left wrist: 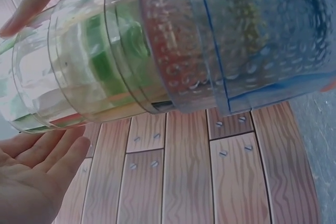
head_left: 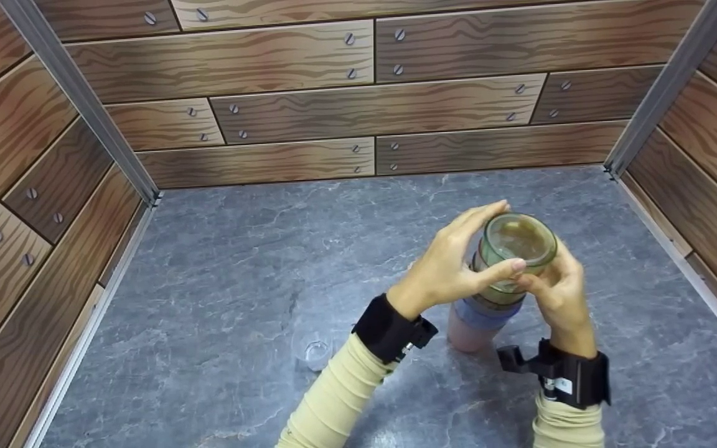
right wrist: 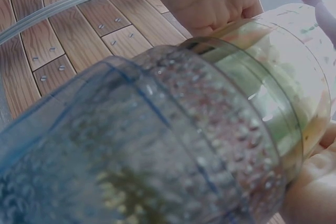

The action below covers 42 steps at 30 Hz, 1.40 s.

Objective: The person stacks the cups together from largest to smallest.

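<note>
A tall stack of transparent tumblers stands upright at the right of the table in the head view. At its top is a greenish tumbler (head_left: pixel 500 256), with a blue tumbler (head_left: pixel 486 314) lower down and a pink one (head_left: pixel 469 338) at the bottom. My left hand (head_left: pixel 452 264) holds the greenish tumbler from the left, thumb across its front and fingers along its far side. From the right, my right hand (head_left: pixel 561 289) grips the same tumbler, its thumb near the left thumb. Bumpy texture shows on the blue tumbler (left wrist: pixel 268 40) in the left wrist view.
A small clear glass (head_left: pixel 317 354) is on the grey marbled table (head_left: pixel 228 261), left of the left forearm. Wood-plank panels (head_left: pixel 290 118) enclose the back and sides, with metal posts (head_left: pixel 84 106) at the corners.
</note>
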Motion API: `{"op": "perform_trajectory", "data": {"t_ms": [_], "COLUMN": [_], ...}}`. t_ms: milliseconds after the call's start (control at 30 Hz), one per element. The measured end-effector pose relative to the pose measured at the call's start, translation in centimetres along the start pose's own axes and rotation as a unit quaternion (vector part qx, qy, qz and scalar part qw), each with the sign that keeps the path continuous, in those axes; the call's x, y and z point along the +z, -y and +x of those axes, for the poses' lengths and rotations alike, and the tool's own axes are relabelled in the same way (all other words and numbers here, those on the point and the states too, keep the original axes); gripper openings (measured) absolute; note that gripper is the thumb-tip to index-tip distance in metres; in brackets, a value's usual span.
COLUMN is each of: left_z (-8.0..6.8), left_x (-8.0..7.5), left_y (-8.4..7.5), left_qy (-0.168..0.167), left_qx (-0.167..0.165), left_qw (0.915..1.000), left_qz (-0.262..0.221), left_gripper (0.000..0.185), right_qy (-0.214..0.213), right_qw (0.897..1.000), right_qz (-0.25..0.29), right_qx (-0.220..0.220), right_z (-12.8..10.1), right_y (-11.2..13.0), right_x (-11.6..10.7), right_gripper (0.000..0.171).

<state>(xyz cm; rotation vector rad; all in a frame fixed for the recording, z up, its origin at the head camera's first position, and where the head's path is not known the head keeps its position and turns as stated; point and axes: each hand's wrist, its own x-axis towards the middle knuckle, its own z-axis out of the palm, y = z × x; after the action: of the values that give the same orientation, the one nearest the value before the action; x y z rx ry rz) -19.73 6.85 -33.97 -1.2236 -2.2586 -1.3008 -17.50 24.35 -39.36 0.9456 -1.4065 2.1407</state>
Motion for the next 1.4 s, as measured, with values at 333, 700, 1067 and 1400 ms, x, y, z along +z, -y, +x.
{"op": "perform_trajectory", "data": {"t_ms": [333,700,1067,1400], "left_z": [-0.7,-2.2,-4.4,-6.7], "left_x": [-0.5,-1.0,-1.7,-2.3], "left_y": [-0.2,-0.1,0.0,0.7], "left_qy": [-0.014,-0.033,-0.038,-0.018], "left_qx": [0.023,0.016,0.010,0.008], "left_qw": [0.9996,0.9991,0.9990,0.9997], "left_qz": [0.000,-0.019,-0.024,-0.013], "left_gripper": [0.074,0.078,0.077,0.073], "right_qy": [-0.003,0.006,-0.001,-0.004], "right_qw": [1.000,1.000,1.000,1.000], "right_qz": [-0.008,-0.005,-0.021,-0.004], "right_qx": [0.001,-0.008,0.001,0.001], "right_z": [0.0,0.1,0.1,0.2], "right_y": [0.0,-0.1,0.1,-0.1], "right_x": [0.1,0.0,0.0,0.1], "right_gripper": [0.061,0.062,0.062,0.062]}}
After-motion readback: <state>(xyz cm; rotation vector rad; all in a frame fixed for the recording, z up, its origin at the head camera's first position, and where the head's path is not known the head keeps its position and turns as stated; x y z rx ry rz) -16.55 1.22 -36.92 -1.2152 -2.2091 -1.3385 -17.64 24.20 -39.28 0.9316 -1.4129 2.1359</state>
